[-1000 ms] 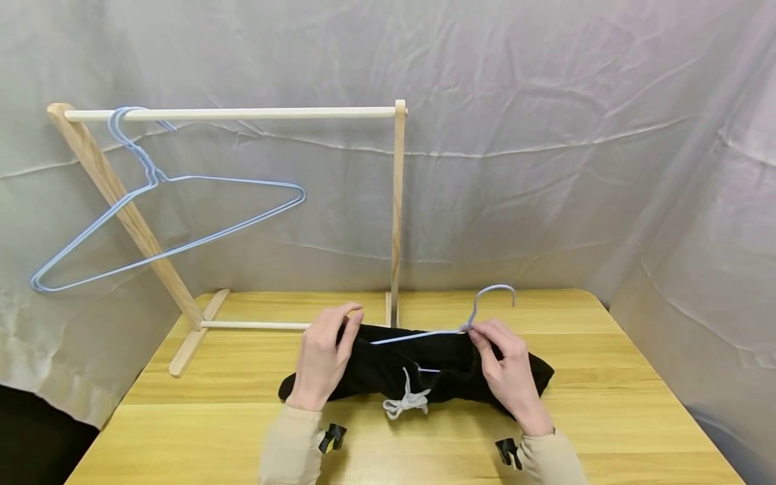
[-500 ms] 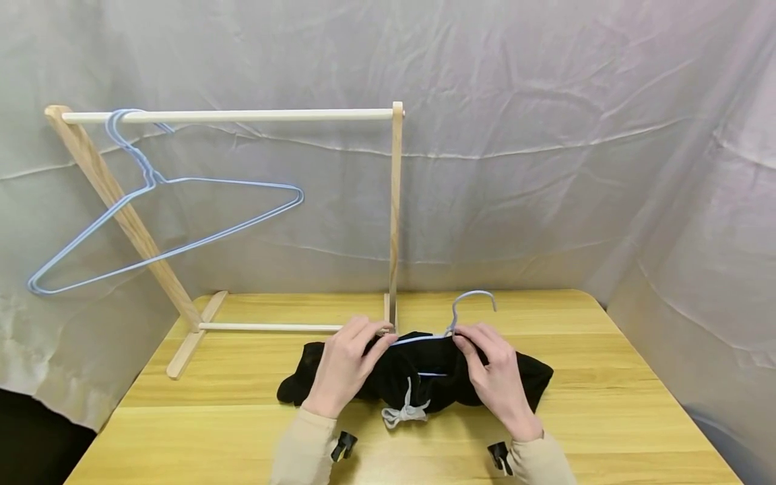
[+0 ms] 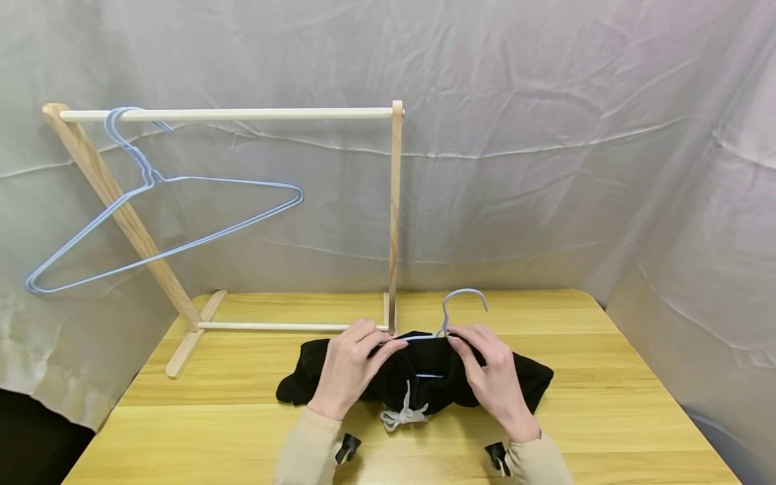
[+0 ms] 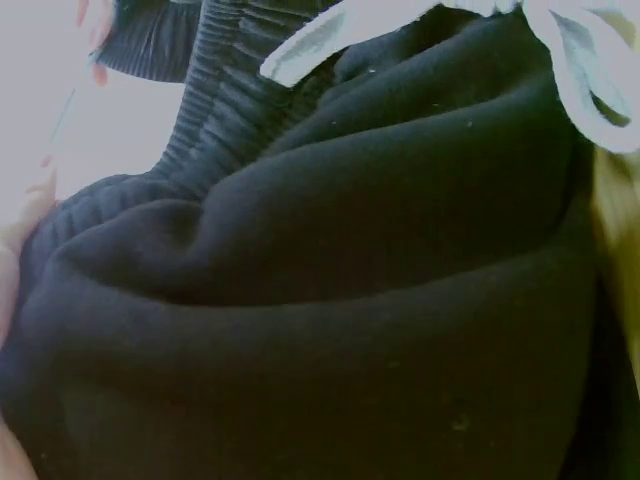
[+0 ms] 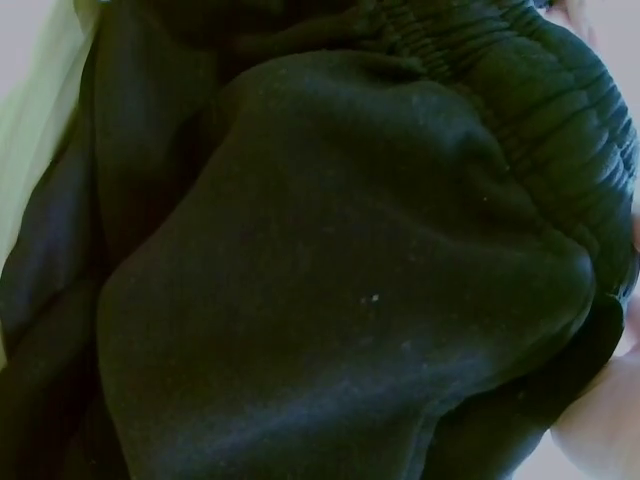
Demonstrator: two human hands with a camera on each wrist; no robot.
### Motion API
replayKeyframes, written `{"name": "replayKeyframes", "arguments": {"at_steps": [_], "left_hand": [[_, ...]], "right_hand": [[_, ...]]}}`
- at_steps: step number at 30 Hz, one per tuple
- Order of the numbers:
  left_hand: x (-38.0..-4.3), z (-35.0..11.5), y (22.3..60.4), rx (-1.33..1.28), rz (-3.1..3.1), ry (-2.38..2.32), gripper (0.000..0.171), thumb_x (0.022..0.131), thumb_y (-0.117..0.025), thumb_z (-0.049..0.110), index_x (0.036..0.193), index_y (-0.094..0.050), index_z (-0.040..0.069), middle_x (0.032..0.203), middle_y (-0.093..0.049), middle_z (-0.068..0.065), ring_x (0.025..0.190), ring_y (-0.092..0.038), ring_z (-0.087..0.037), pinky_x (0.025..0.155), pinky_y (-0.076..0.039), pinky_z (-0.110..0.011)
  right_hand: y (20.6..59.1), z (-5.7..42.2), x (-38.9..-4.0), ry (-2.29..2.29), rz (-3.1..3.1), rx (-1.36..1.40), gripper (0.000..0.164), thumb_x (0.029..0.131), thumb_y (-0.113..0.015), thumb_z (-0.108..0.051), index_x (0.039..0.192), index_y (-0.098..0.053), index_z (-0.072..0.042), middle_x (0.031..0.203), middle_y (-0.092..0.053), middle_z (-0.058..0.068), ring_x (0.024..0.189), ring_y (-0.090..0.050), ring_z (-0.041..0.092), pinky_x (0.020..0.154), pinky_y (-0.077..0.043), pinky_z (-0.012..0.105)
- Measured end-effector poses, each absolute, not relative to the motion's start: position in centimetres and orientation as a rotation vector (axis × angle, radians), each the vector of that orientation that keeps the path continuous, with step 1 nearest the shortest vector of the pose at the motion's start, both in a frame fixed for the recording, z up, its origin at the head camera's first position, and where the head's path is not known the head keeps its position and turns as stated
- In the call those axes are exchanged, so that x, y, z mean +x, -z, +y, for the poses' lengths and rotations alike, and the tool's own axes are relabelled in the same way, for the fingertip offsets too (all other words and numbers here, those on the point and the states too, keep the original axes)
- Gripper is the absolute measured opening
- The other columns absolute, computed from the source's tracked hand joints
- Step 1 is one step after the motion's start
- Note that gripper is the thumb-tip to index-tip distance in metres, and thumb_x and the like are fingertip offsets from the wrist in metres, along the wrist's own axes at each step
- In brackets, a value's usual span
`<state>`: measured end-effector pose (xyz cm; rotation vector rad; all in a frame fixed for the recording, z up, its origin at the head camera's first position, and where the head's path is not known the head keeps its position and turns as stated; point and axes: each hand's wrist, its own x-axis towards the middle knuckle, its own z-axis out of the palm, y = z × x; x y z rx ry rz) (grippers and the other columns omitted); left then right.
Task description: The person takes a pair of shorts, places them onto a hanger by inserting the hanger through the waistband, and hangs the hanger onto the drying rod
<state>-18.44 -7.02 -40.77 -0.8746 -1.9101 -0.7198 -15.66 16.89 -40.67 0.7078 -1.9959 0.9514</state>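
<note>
Black drawstring pants (image 3: 394, 380) lie bunched on the wooden table, their grey drawstring (image 3: 403, 416) tied in a bow at the front. A light blue wire hanger (image 3: 465, 292) sits partly inside the waistband, its hook sticking up. My left hand (image 3: 351, 367) pinches the waistband's left side beside the hanger's shoulder. The waistband close to the hanger's neck is pinched by my right hand (image 3: 494, 370). Ribbed elastic (image 4: 235, 90) shows in the left wrist view, and black cloth (image 5: 350, 230) fills most of the right wrist view. The hanger's ends are hidden in the cloth.
Behind and to the left stands a wooden rack (image 3: 395, 215) with a white rail (image 3: 261, 114). Several light blue hangers (image 3: 145, 178) hang near the rail's left end. Grey curtains (image 3: 515, 168) surround the table (image 3: 606, 404).
My left hand has moved right along the waistband, uncovering the left end of the pants. The right hand and the hanger hook have shifted left.
</note>
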Motion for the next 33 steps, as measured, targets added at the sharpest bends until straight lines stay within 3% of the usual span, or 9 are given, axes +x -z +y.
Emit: {"name": "replayKeyframes", "arguments": {"at_steps": [6, 14, 20, 33], "left_hand": [[-18.7, -7.4, 40.7, -0.762, -1.822, 0.766, 0.031, 0.078, -0.085, 0.035, 0.067, -0.065, 0.015, 0.065, -0.053, 0.007, 0.06, -0.053, -0.008, 0.054, -0.047, -0.02], [-18.8, -8.1, 40.4, -0.631, -1.754, 0.771, 0.047, 0.086, -0.075, 0.051, 0.061, -0.059, 0.015, 0.06, -0.047, 0.005, 0.056, -0.046, -0.01, 0.048, -0.037, -0.02], [-18.8, -8.6, 40.3, -0.542, -1.749, 0.725, 0.056, 0.087, -0.07, 0.059, 0.058, -0.058, 0.012, 0.059, -0.05, 0.004, 0.056, -0.05, -0.011, 0.048, -0.04, -0.023], [-19.0, -9.4, 40.1, -0.48, -1.72, 0.729, 0.058, 0.086, -0.07, 0.06, 0.058, -0.059, 0.01, 0.06, -0.052, 0.002, 0.058, -0.054, -0.014, 0.05, -0.044, -0.026]], "right_hand": [[40.5, 17.3, -15.7, -0.98, -1.987, 0.702, 0.033, 0.083, -0.07, 0.013, 0.111, -0.074, -0.004, 0.095, -0.074, 0.007, 0.089, -0.068, 0.015, 0.083, -0.048, 0.013], [40.2, 17.9, -15.9, -0.971, -1.931, 0.694, 0.029, 0.086, -0.07, 0.009, 0.111, -0.075, -0.004, 0.097, -0.075, 0.007, 0.093, -0.068, 0.012, 0.089, -0.048, 0.011], [40.1, 18.2, -15.7, -0.959, -1.924, 0.648, 0.029, 0.085, -0.071, 0.009, 0.11, -0.075, -0.005, 0.095, -0.074, 0.006, 0.092, -0.067, 0.014, 0.089, -0.047, 0.011], [40.1, 18.8, -15.8, -0.956, -1.928, 0.601, 0.03, 0.086, -0.07, 0.008, 0.112, -0.075, -0.006, 0.092, -0.073, 0.006, 0.087, -0.065, 0.011, 0.083, -0.045, 0.014]]}}
